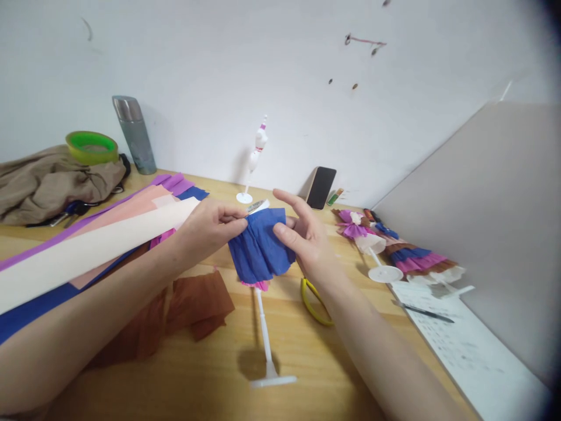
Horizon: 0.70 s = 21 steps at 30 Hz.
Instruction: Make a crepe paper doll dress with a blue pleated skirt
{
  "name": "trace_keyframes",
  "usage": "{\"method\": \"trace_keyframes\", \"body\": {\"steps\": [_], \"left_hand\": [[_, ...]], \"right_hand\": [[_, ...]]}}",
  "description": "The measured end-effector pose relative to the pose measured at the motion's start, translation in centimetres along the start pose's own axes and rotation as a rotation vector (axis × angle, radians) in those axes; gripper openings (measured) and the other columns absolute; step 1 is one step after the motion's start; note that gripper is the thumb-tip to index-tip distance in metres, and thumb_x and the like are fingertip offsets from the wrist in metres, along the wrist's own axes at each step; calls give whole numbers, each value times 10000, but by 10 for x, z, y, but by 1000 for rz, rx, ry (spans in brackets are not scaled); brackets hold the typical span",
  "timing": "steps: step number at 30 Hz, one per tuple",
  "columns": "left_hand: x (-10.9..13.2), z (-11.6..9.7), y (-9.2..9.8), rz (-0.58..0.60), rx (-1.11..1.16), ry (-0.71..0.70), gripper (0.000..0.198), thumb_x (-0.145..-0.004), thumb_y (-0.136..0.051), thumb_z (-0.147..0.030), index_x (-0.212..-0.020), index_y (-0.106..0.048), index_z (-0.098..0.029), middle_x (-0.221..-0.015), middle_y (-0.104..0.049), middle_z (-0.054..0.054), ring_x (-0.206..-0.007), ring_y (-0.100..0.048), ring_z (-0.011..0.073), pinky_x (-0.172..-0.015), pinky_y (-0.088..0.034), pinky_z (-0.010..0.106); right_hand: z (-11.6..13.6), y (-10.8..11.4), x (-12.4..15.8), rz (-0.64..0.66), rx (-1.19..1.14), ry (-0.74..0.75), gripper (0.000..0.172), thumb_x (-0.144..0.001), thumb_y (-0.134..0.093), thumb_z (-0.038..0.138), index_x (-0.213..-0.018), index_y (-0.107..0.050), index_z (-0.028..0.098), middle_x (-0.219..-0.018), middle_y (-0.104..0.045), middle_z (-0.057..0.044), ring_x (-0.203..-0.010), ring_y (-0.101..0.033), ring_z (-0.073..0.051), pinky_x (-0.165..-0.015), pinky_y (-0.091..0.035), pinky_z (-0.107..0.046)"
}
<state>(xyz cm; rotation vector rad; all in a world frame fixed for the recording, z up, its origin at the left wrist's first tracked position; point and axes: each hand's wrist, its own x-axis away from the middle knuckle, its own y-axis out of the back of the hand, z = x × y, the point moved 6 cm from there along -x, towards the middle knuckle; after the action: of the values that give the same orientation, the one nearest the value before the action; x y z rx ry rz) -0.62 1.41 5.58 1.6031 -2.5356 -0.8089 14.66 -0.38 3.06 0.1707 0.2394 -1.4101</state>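
Observation:
A pleated piece of blue crepe paper [262,242] is wrapped around a small white dress form on a stand [265,333], which tilts toward me. A bit of pink paper [262,285] shows under its lower edge. My left hand [219,225] pinches the upper left edge of the blue paper between thumb and fingers. On the right side, my right hand [309,234] grips the paper with the thumb in front, its index finger stretched out. The form's white top [258,206] shows above the paper; most of its body is hidden.
Crepe paper strips [100,242] and brown paper [197,307] lie left. Yellow-handled scissors [316,304] lie near my right forearm. Behind stand a bare form [258,146], a phone [321,187] and a bottle [135,137]. Dressed forms [421,257] and a written sheet with a pen [427,314] lie right.

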Motion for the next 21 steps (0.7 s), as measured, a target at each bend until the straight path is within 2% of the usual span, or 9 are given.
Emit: {"method": "trace_keyframes", "body": {"steps": [3,5,9,13,15,21], "left_hand": [[-1,0,0,-31,-1,-54,200,-748,-491,-225,-658,-655,-154,-447,-460,-60,-458,-426,86,-446,-348,191],[-1,0,-1,-46,-40,-80,200,-749,-497,-220,-659,-664,-156,-482,-512,-46,-519,-495,103,-502,-400,197],[0,1,-3,-19,-154,-84,216,-770,-508,-234,-686,-687,-145,-657,-673,2,-630,-591,132,-606,-464,220],[1,4,-5,7,-179,-86,263,-793,-488,-249,-779,-724,-133,-736,-721,29,-683,-630,151,-649,-475,235],[0,5,-6,3,-177,-99,265,-794,-491,-246,-794,-730,-131,-748,-727,28,-686,-632,148,-647,-464,228],[-1,6,-9,-14,-225,-121,248,-780,-482,-198,-749,-719,-131,-660,-687,-1,-616,-583,119,-578,-409,205]], "right_hand": [[-2,9,-2,-111,-30,35,394,-748,-748,442,-1030,-573,229,-602,-536,67,-503,-440,-92,-471,-321,-217],[-6,13,-4,-140,-29,2,327,-744,-741,466,-862,-580,207,-593,-508,59,-492,-421,-90,-448,-291,-220],[-13,14,-6,-94,-59,-129,400,-724,-712,528,-636,-526,186,-557,-431,44,-484,-401,-100,-432,-258,-236],[-15,8,-6,-41,-19,-190,390,-686,-733,517,-616,-570,170,-543,-472,32,-488,-406,-99,-461,-284,-237],[-13,6,-5,-56,52,-178,342,-667,-749,471,-630,-598,167,-543,-500,34,-487,-407,-95,-478,-302,-235],[1,1,-3,-79,289,4,181,-686,-672,336,-639,-601,176,-564,-520,37,-538,-438,-105,-545,-364,-242]]}}
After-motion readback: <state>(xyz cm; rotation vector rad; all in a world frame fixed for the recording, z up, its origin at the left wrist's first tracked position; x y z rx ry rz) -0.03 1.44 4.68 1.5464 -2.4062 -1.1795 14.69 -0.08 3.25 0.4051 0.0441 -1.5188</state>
